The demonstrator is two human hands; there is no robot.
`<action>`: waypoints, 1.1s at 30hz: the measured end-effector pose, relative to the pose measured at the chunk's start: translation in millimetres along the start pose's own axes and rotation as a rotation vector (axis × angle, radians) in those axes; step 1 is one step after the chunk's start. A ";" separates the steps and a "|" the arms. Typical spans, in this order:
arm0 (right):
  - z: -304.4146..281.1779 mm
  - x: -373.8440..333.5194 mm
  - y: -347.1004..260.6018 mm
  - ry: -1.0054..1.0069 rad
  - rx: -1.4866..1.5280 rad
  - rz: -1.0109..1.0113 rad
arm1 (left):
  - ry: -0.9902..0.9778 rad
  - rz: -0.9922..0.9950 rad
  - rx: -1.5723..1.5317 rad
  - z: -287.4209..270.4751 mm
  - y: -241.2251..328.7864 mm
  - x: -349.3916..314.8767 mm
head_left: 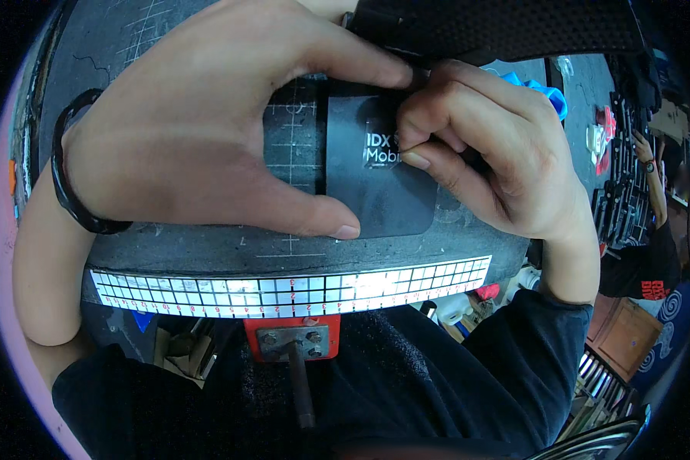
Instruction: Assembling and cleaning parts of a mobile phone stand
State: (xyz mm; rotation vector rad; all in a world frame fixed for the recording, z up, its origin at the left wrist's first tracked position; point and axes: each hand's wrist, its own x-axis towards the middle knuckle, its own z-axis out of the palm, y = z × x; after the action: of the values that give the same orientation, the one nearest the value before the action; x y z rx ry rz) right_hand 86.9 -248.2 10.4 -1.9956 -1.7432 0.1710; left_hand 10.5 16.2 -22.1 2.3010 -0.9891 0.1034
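Note:
A flat dark grey piece (391,203) with rounded corners lies on the dark work surface. Near its top right, white lettering sits under a small clear film (377,158). My left hand (199,138), a black band round its wrist, spreads over it from the left. The thumb rests at the piece's lower left edge, and the outstretched finger reaches past its top. My right hand (498,146) comes in from the right with thumb and fingertips pinched at the film's right edge. Those fingers hide part of the lettering.
The grid-marked board (284,245) carries a white ruled strip (291,295) along its near edge. Below it is a red clamp block (291,340) with a metal rod. A dark textured object (498,31) stands at the far side, beside blue material (548,96). Another person's arm (655,184) shows at far right.

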 end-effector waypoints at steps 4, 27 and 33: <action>0.5 -0.2 -0.3 0.005 0.028 0.024 | 0.006 0.006 0.035 -4.7 1.5 -1.4; 4.0 0.1 -0.9 0.046 -0.019 -0.013 | 0.009 -0.019 0.046 -2.4 4.6 4.4; 5.4 -0.1 -0.5 0.055 -0.027 -0.022 | 0.001 -0.020 -0.003 -6.1 10.8 12.0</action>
State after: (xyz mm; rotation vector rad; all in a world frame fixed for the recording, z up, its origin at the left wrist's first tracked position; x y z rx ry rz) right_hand 84.3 -246.8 5.9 -1.9804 -1.7408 0.0846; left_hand 12.8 6.5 -8.0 2.3071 -0.9649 0.0945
